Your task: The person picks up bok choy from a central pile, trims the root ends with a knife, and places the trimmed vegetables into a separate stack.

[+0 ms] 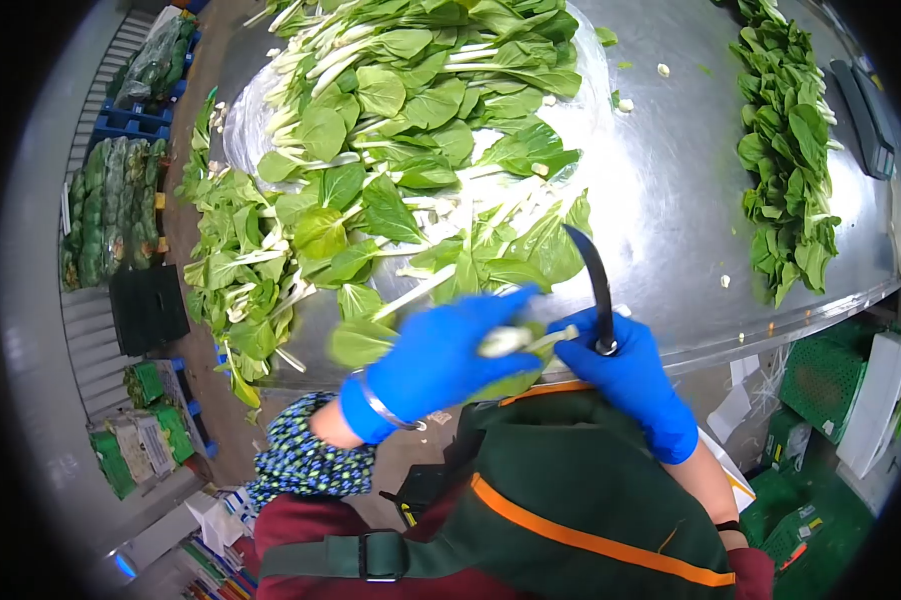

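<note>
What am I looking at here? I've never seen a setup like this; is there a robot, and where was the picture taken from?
There's no robot: this is a person working by hand, wearing blue gloves. The only picture comes from a camera on that person's head, looking forward and down, so you see roughly what they see.

The left hand holds a leafy green by its pale stem; motion blur hides the exact grip. The right hand holds a knife, its dark, curved blade pointing away from the body.

On the shiny metal table lie a big heap of greens, a separate row of greens toward the right, and small pale scraps.
</note>
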`<state>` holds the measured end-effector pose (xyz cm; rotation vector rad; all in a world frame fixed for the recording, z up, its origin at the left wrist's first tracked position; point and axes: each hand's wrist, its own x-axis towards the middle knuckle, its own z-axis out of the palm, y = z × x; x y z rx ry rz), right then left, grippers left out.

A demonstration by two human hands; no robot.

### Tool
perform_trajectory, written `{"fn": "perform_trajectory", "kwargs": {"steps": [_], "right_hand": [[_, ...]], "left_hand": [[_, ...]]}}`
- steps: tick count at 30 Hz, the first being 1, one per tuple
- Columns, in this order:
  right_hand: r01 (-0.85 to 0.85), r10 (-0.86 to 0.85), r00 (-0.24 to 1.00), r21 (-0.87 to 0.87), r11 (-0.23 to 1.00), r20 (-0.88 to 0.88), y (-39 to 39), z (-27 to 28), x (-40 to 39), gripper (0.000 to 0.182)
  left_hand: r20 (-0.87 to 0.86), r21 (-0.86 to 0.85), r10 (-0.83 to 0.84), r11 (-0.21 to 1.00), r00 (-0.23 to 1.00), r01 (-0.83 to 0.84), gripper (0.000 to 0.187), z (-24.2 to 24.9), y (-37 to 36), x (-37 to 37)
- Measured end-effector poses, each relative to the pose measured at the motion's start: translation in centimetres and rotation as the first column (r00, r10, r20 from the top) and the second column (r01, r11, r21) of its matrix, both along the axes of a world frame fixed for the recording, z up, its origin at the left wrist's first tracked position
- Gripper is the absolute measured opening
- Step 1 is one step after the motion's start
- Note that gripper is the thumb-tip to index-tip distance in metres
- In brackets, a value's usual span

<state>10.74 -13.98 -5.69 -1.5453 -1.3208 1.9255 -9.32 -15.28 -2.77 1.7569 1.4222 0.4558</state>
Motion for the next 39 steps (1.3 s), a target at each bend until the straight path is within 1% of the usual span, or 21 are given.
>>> {"fn": "perform_trajectory", "kwargs": {"steps": [2, 4, 6, 7, 9, 12, 14, 16, 18, 19, 20, 21, 23, 26, 28, 30, 31, 32, 34, 38, 39], "right_hand": [[0.022, -0.038, 0.992, -0.141, 0.99, -0.117, 0.2, 0.1, -0.3, 0.027], [0.166, -0.168, 0.986, -0.077, 0.983, -0.018, 0.5, 0.3, 0.4, 0.026], [0.302, -0.303, 0.953, -0.056, 0.952, -0.02, 0.6, -1.8, 2.5, 0.024], [0.341, -0.345, 0.938, -0.08, 0.937, -0.039, 0.8, -2.3, 3.1, 0.023], [0.385, -0.391, 0.918, -0.094, 0.918, -0.062, 1.0, -2.2, 3.2, 0.023], [0.301, -0.304, 0.952, -0.071, 0.951, -0.03, 1.0, -0.5, 2.4, 0.023], [0.257, -0.258, 0.966, 0.044, 0.965, 0.015, 0.5, -0.9, 3.0, 0.022], [0.248, -0.252, 0.967, 0.095, 0.964, 0.032, 0.0, -1.4, 3.4, 0.022], [0.223, -0.234, 0.971, 0.156, 0.962, 0.053, 0.0, -1.8, 3.4, 0.022], [0.147, -0.178, 0.983, 0.354, 0.924, 0.056, 0.2, -2.0, 2.8, 0.024], [0.064, -0.122, 0.99, 0.538, 0.84, 0.074, 0.5, -1.9, 2.2, 0.026], [0.065, -0.129, 0.988, 0.541, 0.838, 0.082, 1.2, -1.4, 1.4, 0.026], [-0.08, -0.086, 0.983, 0.798, 0.597, 0.163, 2.9, 0.0, -0.2, 0.034], [-0.279, -0.032, 0.941, 0.827, 0.488, 0.336, 4.7, -0.6, 0.1, 0.038], [-0.318, 0.021, 0.927, 0.754, 0.575, 0.375, 4.8, -1.6, 1.6, 0.04], [-0.093, 0.011, 0.984, 0.46, 0.883, 0.179, 4.5, -2.0, 1.9, 0.039], [0.069, -0.059, 0.995, 0.121, 0.99, -0.079, 4.2, 1.7, 0.3, 0.04], [0.081, -0.067, 0.976, 0.059, 0.995, -0.208, 3.8, 3.4, -0.8, 0.04], [0.07, -0.029, 0.98, 0.201, 0.977, -0.199, 3.7, 2.7, -2.0, 0.037], [-0.165, 0.163, 0.986, 0.388, 0.907, 0.039, 3.9, 2.7, -1.0, 0.032], [-0.15, 0.081, 0.985, 0.511, 0.846, 0.154, 3.8, 1.9, -1.0, 0.031]], "left_hand": [[-0.046, -0.311, -0.086, 0.948, 0.995, 0.067, 0.044, 0.5, 0.7, 0.8], [-0.284, -0.057, -0.125, 0.992, 0.951, 0.113, 0.038, -0.4, 1.9, -1.0], [-0.334, 0.233, 0.012, 0.97, 0.942, 0.07, 0.037, -3.0, 5.3, -3.4], [-0.239, 0.235, 0.139, 0.968, 0.961, -0.082, 0.037, -5.0, 7.2, -3.8], [-0.293, 0.171, 0.173, 0.977, 0.94, -0.127, 0.042, -7.9, 10.4, -2.8], [-0.403, 0.016, -0.022, 0.999, 0.915, 0.031, 0.055, -15.9, 11.9, -1.6], [-0.268, 0.079, 0.097, 0.994, 0.959, -0.079, 0.057, -16.8, 11.0, -2.7], [-0.045, 0.066, 0.229, 0.972, 0.972, -0.225, 0.054, -15.1, 9.3, -3.4], [0.018, -0.087, 0.297, 0.952, 0.955, -0.294, 0.046, -7.9, 7.2, -2.1], [0.059, 0.01, 0.316, 0.948, 0.947, -0.317, 0.041, -6.0, 6.0, -1.4], [0.106, 0.106, 0.331, 0.934, 0.938, -0.342, 0.038, -4.6, 4.9, -0.7], [0.114, 0.106, 0.325, 0.936, 0.939, -0.337, 0.038, -3.1, 4.1, 0.0], [0.214, 0.035, 0.345, 0.932, 0.914, -0.36, 0.035, -0.7, 2.9, 1.2], [0.174, -0.059, 0.334, 0.942, 0.926, -0.329, 0.034, 1.0, 2.2, 0.9], [0.246, -0.019, 0.335, 0.94, 0.91, -0.341, 0.035, 0.2, 2.1, -0.4], [0.153, 0.119, 0.295, 0.942, 0.943, -0.313, 0.038, -0.2, 2.4, -1.1], [0.11, 0.192, 0.239, 0.947, 0.965, -0.256, 0.041, -0.6, 2.4, -0.8], [0.108, 0.174, 0.236, 0.952, 0.966, -0.253, 0.041, -0.4, 2.4, -0.5], [0.245, -0.169, 0.266, 0.959, 0.932, -0.229, 0.039, 0.8, 3.2, 0.2], [0.166, -0.102, 0.136, 0.987, 0.977, -0.12, 0.03, 1.5, 3.5, -0.8], [0.007, 0.135, 0.047, 0.99, 0.999, -0.047, 0.027, 1.5, 3.0, -0.9]]}}
